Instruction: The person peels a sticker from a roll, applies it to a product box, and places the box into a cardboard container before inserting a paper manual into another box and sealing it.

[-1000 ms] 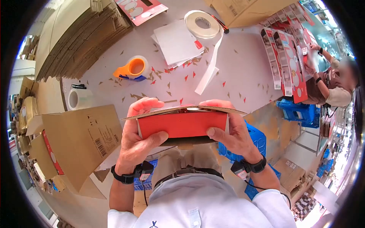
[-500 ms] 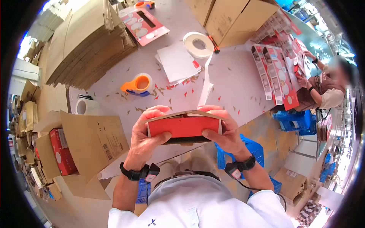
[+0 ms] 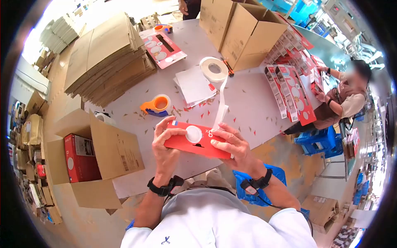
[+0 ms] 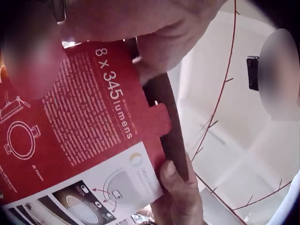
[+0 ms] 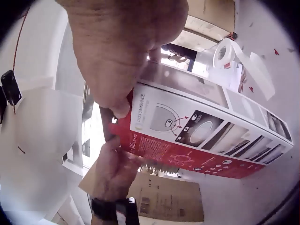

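Both hands hold a red printed carton [image 3: 184,143] low over the table's near edge. Its face with a white disc picture and "8x" is turned up in the head view. My left hand [image 3: 164,145] grips the left end, a finger lying over the face. At the other end my right hand [image 3: 236,148] grips it, fingers spread on the face. In the left wrist view the carton's [image 4: 84,108] "8 x 345 lumens" side shows, with a small tab sticking out at its edge. Pictures on a white band of the carton [image 5: 206,126] show in the right wrist view.
An open brown box [image 3: 120,149] with a red carton [image 3: 80,159] inside stands left. Flat cardboard [image 3: 103,58] is stacked behind. An orange tape dispenser [image 3: 159,103], white papers [image 3: 194,87] and a tape roll [image 3: 214,69] lie ahead. Another person [image 3: 347,89] works right beside red cartons [image 3: 289,93].
The red carton has been turned over, from its plain red panel between brown flaps to its printed face. My fingers have shifted onto that face. The head view now takes in more of the far table.
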`<state>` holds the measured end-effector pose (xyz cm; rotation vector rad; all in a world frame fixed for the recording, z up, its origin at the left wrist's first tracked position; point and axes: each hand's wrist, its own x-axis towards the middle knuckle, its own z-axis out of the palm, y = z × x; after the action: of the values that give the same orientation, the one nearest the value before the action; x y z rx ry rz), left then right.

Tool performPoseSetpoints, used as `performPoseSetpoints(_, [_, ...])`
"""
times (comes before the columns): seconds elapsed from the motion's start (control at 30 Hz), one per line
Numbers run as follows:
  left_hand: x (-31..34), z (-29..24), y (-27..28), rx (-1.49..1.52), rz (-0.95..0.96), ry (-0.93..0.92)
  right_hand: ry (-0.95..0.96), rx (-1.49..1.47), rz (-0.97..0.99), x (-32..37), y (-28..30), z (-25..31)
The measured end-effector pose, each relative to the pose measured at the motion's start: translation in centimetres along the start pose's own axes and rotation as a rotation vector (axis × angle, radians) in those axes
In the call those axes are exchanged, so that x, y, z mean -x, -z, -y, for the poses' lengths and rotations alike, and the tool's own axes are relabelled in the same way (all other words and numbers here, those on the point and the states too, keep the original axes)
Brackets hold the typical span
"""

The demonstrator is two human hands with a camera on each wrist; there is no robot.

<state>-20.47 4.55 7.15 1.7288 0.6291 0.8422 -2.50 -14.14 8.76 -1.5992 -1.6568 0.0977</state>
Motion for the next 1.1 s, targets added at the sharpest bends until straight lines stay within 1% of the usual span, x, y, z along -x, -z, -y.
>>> performPoseSetpoints(0.03, [0.0,-0.1,-0.1,0.034,0.002,0.025,-0.014,-0.006,-0.002,-0.1,-0.2,0.0])
performPoseSetpoints(0.13, [-0.7,-1.4,0.3,0.056,0.102,0.061,-0.06,-0.061,0.015,-0.7,0.9,1.1])
performPoseSetpoints(0.17, [-0.6,-1.4,0.5,0.026,0.157,0.076,-0.065,-0.086,0.034,-0.8,1.1,0.9])
performPoseSetpoints(0.27, [-0.3,-0.6,0.9,0.078,0.21,0.056,-0.071,-0.129,0.073,-0.7,1.1,-0.3])
performPoseSetpoints(0.33, [0.3,-1.0,1.4,-0.05,0.242,-0.003,-0.062,-0.109,0.085,-0.5,0.9,-0.5])
performPoseSetpoints(0.37, [0.5,-1.1,1.6,-0.114,0.257,-0.032,-0.075,-0.021,0.082,-0.4,1.2,-0.1])
performPoseSetpoints(0.43, [1.3,-0.9,1.8,-0.152,0.255,-0.072,-0.102,0.15,0.078,-0.1,1.6,1.1])
performPoseSetpoints(0.47, [1.7,-0.7,2.0,-0.171,0.253,-0.086,-0.113,0.166,0.083,0.3,1.4,1.4])
performPoseSetpoints(0.57, [2.4,-0.1,3.1,-0.346,0.274,-0.296,-0.147,0.201,0.079,1.3,0.8,2.2])
performPoseSetpoints(0.67, [2.4,-0.1,4.6,-0.629,0.298,-0.458,-0.162,0.206,0.031,1.6,0.2,3.0])
performPoseSetpoints(0.77, [1.7,-0.3,5.4,-0.563,0.427,-0.531,-0.156,0.206,-0.012,1.7,0.4,3.2])
performPoseSetpoints(0.87, [1.6,-0.1,5.1,-0.499,0.412,-0.55,-0.131,0.225,-0.041,1.8,0.6,3.2])
performPoseSetpoints(0.9, [1.5,-0.4,5.2,-0.521,0.41,-0.593,-0.119,0.232,-0.046,1.9,0.6,3.0])
performPoseSetpoints(1.0, [1.0,-0.6,5.3,-0.479,0.373,-0.605,-0.083,0.196,-0.072,2.1,0.2,1.6])
performPoseSetpoints(1.1, [1.4,-1.6,4.8,-0.34,0.279,-0.46,-0.075,0.092,-0.103,1.9,0.3,1.0])
